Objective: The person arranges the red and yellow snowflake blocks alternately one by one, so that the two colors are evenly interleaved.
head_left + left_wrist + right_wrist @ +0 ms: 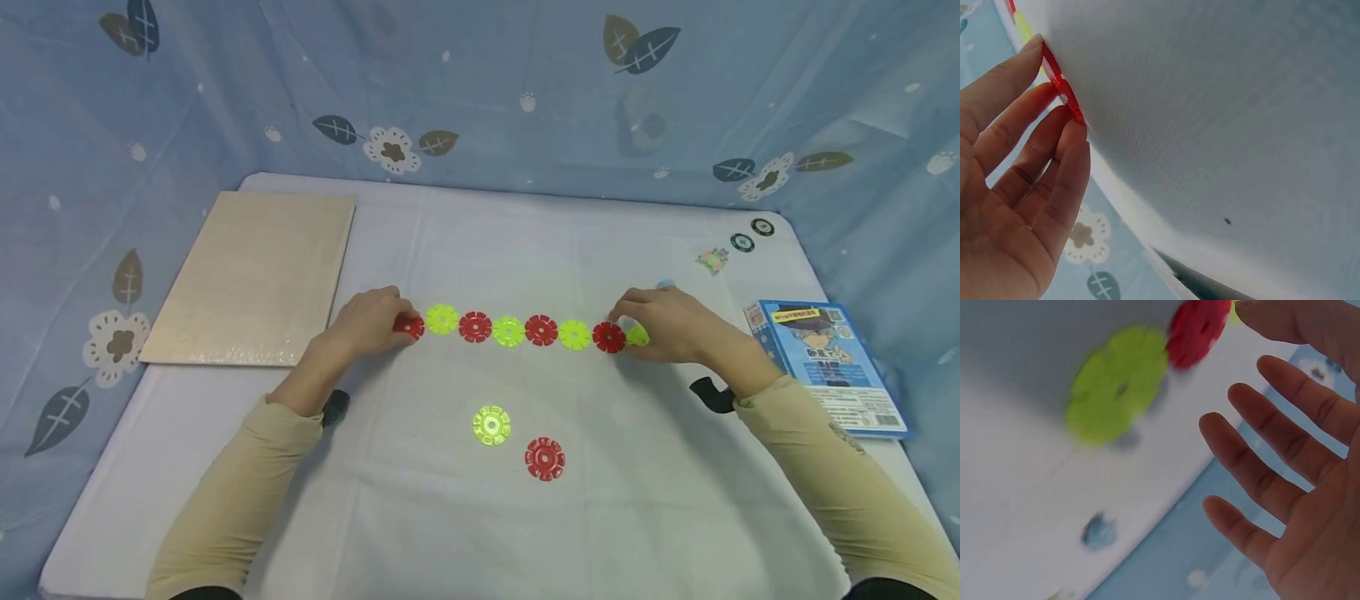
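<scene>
A row of alternating red and yellow-green notched plastic discs (508, 332) runs between the two hands over the white table. My left hand (372, 322) pinches the red disc (1060, 81) at the row's left end between thumb and fingertips. At the right end, my right hand (663, 323) is beside a red disc (609, 337) and partly hides the yellow-green end disc (1119, 387). The right wrist view shows its fingers spread and fairly straight, its thumb overlapping the row. Nearer the body lie a loose yellow-green disc (491, 426) and a loose red disc (545, 459).
A beige board (251, 279) lies at the left of the table. To the right, a blue picture box (832, 367) sits beyond the right forearm. Two dark round pieces (742, 242) and a small green figure (712, 260) lie at the back right. Blue patterned cloth (525, 92) surrounds the table.
</scene>
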`<action>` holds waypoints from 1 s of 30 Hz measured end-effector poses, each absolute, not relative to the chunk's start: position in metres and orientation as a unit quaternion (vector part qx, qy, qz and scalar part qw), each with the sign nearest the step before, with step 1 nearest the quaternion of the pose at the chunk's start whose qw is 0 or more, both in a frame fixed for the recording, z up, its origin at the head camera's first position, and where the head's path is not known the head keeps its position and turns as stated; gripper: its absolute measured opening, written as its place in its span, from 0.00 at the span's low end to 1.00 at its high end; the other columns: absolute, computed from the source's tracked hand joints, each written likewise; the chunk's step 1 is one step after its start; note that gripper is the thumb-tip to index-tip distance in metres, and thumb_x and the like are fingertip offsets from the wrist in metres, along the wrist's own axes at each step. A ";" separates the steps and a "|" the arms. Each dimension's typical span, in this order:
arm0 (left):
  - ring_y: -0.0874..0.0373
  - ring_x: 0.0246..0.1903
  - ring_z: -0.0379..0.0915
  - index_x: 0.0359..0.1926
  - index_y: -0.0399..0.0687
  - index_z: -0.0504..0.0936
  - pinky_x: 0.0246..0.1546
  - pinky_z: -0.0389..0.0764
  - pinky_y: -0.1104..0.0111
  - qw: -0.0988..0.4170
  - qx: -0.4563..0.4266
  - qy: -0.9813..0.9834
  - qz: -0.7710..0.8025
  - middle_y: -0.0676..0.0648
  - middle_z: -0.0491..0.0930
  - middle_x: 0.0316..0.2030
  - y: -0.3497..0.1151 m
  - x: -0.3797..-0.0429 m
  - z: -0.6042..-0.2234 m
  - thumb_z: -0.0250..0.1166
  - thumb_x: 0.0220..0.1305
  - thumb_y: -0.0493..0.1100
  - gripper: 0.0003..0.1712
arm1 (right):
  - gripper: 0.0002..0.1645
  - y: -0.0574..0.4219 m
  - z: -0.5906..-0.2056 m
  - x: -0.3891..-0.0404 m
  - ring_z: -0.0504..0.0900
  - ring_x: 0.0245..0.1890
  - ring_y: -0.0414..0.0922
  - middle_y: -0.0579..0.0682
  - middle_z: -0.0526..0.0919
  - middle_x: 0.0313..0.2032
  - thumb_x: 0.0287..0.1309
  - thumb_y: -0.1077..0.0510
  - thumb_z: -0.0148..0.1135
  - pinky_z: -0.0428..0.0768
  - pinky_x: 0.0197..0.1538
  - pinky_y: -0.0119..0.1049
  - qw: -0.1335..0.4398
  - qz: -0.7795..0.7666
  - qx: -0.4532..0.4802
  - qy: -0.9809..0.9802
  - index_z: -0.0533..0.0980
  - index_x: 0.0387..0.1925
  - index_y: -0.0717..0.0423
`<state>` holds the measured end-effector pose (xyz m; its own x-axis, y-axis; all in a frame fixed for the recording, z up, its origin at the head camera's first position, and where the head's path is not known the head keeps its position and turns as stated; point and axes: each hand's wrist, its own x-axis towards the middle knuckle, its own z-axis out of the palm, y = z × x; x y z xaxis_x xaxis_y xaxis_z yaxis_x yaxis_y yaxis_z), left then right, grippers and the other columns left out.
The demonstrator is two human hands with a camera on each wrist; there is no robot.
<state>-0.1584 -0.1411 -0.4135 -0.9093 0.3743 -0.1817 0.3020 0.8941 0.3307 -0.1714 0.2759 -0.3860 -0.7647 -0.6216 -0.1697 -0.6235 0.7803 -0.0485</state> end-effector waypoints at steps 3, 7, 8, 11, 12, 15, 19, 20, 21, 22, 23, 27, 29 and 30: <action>0.51 0.37 0.73 0.51 0.44 0.84 0.39 0.76 0.59 0.122 0.175 0.966 0.149 0.43 0.79 0.38 -0.141 -0.159 -0.414 0.72 0.54 0.44 0.22 | 0.23 0.261 -0.389 -0.168 0.81 0.43 0.47 0.50 0.82 0.44 0.44 0.53 0.75 0.75 0.54 0.53 0.081 0.004 -0.360 0.929 0.80 0.45 0.51; 0.51 0.38 0.74 0.52 0.44 0.83 0.40 0.76 0.59 0.124 0.175 0.966 0.147 0.43 0.79 0.39 -0.141 -0.160 -0.414 0.72 0.54 0.45 0.22 | 0.23 0.239 -0.392 -0.160 0.81 0.47 0.48 0.49 0.83 0.46 0.46 0.52 0.74 0.74 0.58 0.52 0.092 0.007 -0.397 0.913 0.80 0.46 0.50; 0.50 0.38 0.74 0.52 0.44 0.83 0.41 0.76 0.59 0.125 0.175 0.966 0.147 0.43 0.79 0.39 -0.142 -0.160 -0.414 0.72 0.55 0.45 0.23 | 0.23 0.233 -0.392 -0.158 0.81 0.48 0.49 0.48 0.83 0.47 0.46 0.52 0.74 0.74 0.59 0.52 0.094 0.007 -0.408 0.908 0.80 0.46 0.50; 0.50 0.38 0.74 0.52 0.45 0.83 0.41 0.77 0.59 0.128 0.173 0.966 0.145 0.43 0.79 0.39 -0.142 -0.160 -0.414 0.72 0.55 0.45 0.23 | 0.22 0.219 -0.394 -0.150 0.82 0.49 0.48 0.47 0.83 0.47 0.47 0.50 0.73 0.75 0.59 0.50 0.091 0.004 -0.444 0.892 0.80 0.46 0.48; 0.50 0.39 0.74 0.52 0.45 0.83 0.41 0.77 0.59 0.129 0.173 0.966 0.146 0.43 0.79 0.40 -0.142 -0.160 -0.414 0.72 0.55 0.45 0.23 | 0.22 0.215 -0.395 -0.148 0.82 0.49 0.47 0.46 0.83 0.46 0.47 0.50 0.73 0.75 0.58 0.49 0.090 0.002 -0.454 0.887 0.80 0.46 0.48; 0.50 0.39 0.74 0.53 0.45 0.83 0.41 0.77 0.59 0.133 0.171 0.965 0.144 0.43 0.79 0.40 -0.141 -0.160 -0.415 0.71 0.55 0.45 0.23 | 0.23 0.204 -0.396 -0.139 0.82 0.48 0.45 0.45 0.83 0.45 0.46 0.50 0.73 0.75 0.58 0.48 0.093 -0.009 -0.479 0.873 0.79 0.47 0.46; 0.50 0.38 0.73 0.52 0.45 0.83 0.40 0.77 0.59 0.133 0.172 0.965 0.144 0.43 0.79 0.39 -0.141 -0.160 -0.414 0.71 0.55 0.45 0.23 | 0.26 0.191 -0.395 -0.125 0.81 0.47 0.44 0.44 0.83 0.45 0.45 0.46 0.74 0.75 0.59 0.48 0.111 -0.010 -0.505 0.856 0.79 0.48 0.45; 0.50 0.38 0.73 0.52 0.45 0.83 0.40 0.76 0.59 0.133 0.172 0.965 0.144 0.43 0.79 0.39 -0.141 -0.160 -0.414 0.71 0.55 0.45 0.23 | 0.27 0.188 -0.395 -0.122 0.81 0.46 0.43 0.44 0.83 0.45 0.45 0.45 0.74 0.75 0.58 0.48 0.114 -0.008 -0.514 0.850 0.78 0.49 0.45; 0.50 0.38 0.73 0.52 0.45 0.83 0.40 0.76 0.59 0.133 0.171 0.965 0.145 0.43 0.79 0.39 -0.141 -0.160 -0.413 0.71 0.55 0.45 0.23 | 0.28 0.185 -0.395 -0.118 0.80 0.46 0.43 0.44 0.82 0.45 0.45 0.44 0.73 0.76 0.58 0.47 0.117 -0.004 -0.523 0.845 0.78 0.49 0.44; 0.51 0.38 0.73 0.52 0.45 0.83 0.40 0.76 0.59 0.133 0.170 0.965 0.146 0.43 0.79 0.39 -0.141 -0.160 -0.414 0.71 0.55 0.45 0.23 | 0.28 0.182 -0.395 -0.115 0.80 0.45 0.43 0.43 0.82 0.45 0.45 0.43 0.73 0.76 0.57 0.46 0.119 0.000 -0.530 0.839 0.78 0.49 0.44; 0.51 0.38 0.73 0.52 0.45 0.83 0.40 0.76 0.60 0.133 0.170 0.965 0.146 0.43 0.79 0.39 -0.141 -0.160 -0.413 0.71 0.55 0.45 0.23 | 0.28 0.180 -0.395 -0.111 0.80 0.45 0.42 0.43 0.82 0.46 0.45 0.43 0.73 0.76 0.57 0.45 0.121 0.003 -0.538 0.834 0.78 0.49 0.44; 0.50 0.38 0.73 0.52 0.45 0.83 0.40 0.76 0.60 0.133 0.170 0.965 0.148 0.43 0.79 0.39 -0.141 -0.160 -0.413 0.71 0.55 0.45 0.23 | 0.29 0.172 -0.396 -0.098 0.79 0.44 0.41 0.42 0.81 0.45 0.43 0.40 0.72 0.76 0.54 0.42 0.125 0.019 -0.561 0.818 0.77 0.49 0.42; 0.50 0.38 0.73 0.52 0.44 0.83 0.40 0.76 0.60 0.133 0.170 0.965 0.148 0.43 0.79 0.39 -0.142 -0.159 -0.413 0.71 0.55 0.45 0.23 | 0.31 0.169 -0.397 -0.092 0.78 0.42 0.39 0.41 0.80 0.44 0.41 0.38 0.72 0.76 0.53 0.40 0.129 0.029 -0.569 0.812 0.76 0.49 0.42; 0.50 0.38 0.73 0.52 0.44 0.83 0.40 0.76 0.60 0.133 0.170 0.965 0.149 0.43 0.79 0.39 -0.142 -0.159 -0.413 0.71 0.55 0.45 0.23 | 0.32 0.168 -0.397 -0.089 0.78 0.41 0.38 0.40 0.80 0.44 0.40 0.37 0.73 0.76 0.52 0.39 0.133 0.036 -0.573 0.808 0.76 0.48 0.42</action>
<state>-0.1593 -0.1416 -0.4132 -0.9074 0.3667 -0.2054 0.2879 0.8983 0.3321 -0.0891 0.1678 -0.3970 -0.3088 -0.9160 -0.2561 -0.9352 0.3414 -0.0937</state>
